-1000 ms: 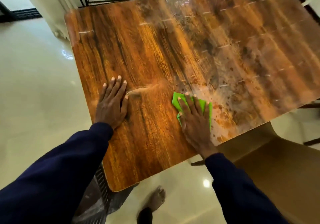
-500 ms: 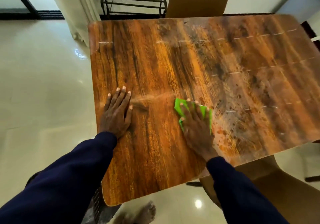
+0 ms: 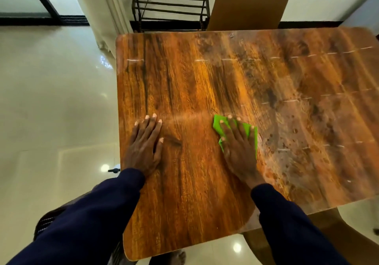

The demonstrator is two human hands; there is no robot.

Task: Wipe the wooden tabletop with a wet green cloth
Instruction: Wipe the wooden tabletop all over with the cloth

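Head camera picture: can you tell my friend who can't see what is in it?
A person's right hand presses a green cloth flat on a wooden table. The left hand rests flat on the table beside it, apart from the cloth. Dark blue sleeves reach in from below, and a shiny pale floor lies to the left.

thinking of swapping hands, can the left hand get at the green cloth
Probably yes: only bare tabletop lies between the left hand and the green cloth, though the right hand presses flat on it.
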